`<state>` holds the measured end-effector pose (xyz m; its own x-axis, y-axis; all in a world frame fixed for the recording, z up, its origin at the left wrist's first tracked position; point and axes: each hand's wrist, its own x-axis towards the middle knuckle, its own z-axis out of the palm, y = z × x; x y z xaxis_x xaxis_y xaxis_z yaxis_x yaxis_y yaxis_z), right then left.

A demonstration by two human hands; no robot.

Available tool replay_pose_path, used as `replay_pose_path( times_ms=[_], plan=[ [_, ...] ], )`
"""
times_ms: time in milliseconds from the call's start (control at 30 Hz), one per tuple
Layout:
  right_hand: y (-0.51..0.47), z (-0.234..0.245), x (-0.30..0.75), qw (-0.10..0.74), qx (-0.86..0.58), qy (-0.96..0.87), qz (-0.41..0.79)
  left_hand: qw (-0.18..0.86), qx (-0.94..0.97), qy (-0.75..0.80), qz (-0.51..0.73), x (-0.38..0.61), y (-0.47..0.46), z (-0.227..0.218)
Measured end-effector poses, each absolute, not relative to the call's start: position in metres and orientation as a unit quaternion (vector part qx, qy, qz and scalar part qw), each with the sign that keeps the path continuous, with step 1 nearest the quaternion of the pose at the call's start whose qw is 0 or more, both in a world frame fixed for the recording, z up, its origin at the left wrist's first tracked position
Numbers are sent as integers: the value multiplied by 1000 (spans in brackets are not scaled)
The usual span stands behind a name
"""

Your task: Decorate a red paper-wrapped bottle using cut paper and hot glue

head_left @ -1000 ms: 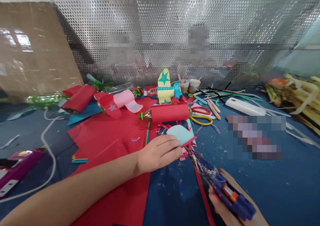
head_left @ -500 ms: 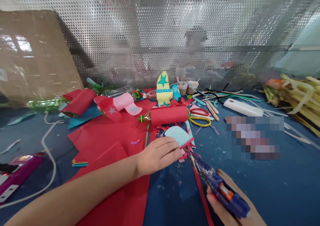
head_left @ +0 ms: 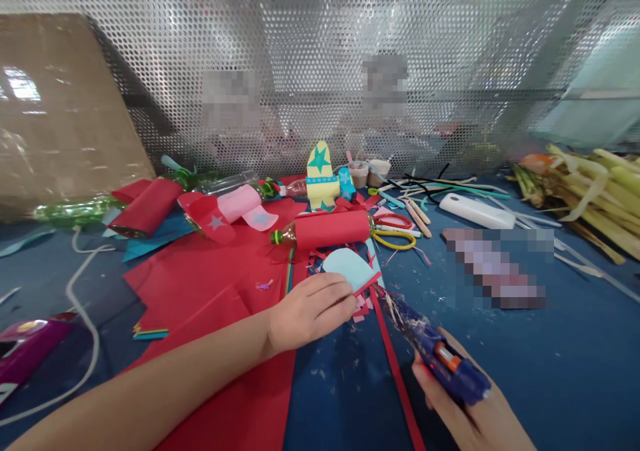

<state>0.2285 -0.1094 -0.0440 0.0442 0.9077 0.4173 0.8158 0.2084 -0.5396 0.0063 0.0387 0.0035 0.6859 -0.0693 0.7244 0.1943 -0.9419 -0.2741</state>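
Observation:
Pinched in the fingers of my left hand (head_left: 313, 308) is a light blue cut-paper piece (head_left: 349, 268) with a rounded outline and a red lower edge. My right hand (head_left: 457, 404) grips a dark blue glue gun (head_left: 430, 351) with an orange part on its body. Its nozzle, wrapped in stringy glue, is at the paper's red edge near the right end; whether it touches, I cannot tell. Just beyond lies a bottle wrapped in red paper (head_left: 333, 230). A narrow red strip (head_left: 397, 371) runs below the nozzle toward me.
Red paper sheets (head_left: 200, 284) cover the left middle. Scissors (head_left: 395, 239) with red and yellow handles lie by the bottle. A purple power strip (head_left: 35, 351) with a white cord (head_left: 93, 318) is at left. Perforated metal (head_left: 310, 51) and cardboard (head_left: 60, 118) stand behind.
The glue gun's nozzle has shifted along the red edge toward the paper's right end. My left hand keeps its hold. The whole view has swung slightly to the right.

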Motion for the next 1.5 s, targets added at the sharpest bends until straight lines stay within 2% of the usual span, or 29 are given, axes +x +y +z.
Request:
replay_pose_path(
  times_ms=[367, 600, 833, 1033, 1267, 1500],
  plan=[
    [-110, -45, 236, 350, -644, -670, 119, 168, -905, -27, -390, 8, 40, 4],
    [-105, -44, 227, 393, -605, -693, 20, 168, -906, -28, -388, 6, 40, 2],
    [-109, -51, 228, 395, -620, -678, 23, 171, -902, -28, -395, 7, 39, 5],
    [-113, -45, 232, 343, -619, -705, 52, 175, -902, -33, -394, 8, 39, 6],
    [-112, -52, 225, 393, -640, -659, 50, 172, -900, -30, -399, 9, 38, 5],
    [-108, -34, 235, 330, -648, -684, 63, 175, -900, -29, -399, 11, 39, 7]
  ],
)
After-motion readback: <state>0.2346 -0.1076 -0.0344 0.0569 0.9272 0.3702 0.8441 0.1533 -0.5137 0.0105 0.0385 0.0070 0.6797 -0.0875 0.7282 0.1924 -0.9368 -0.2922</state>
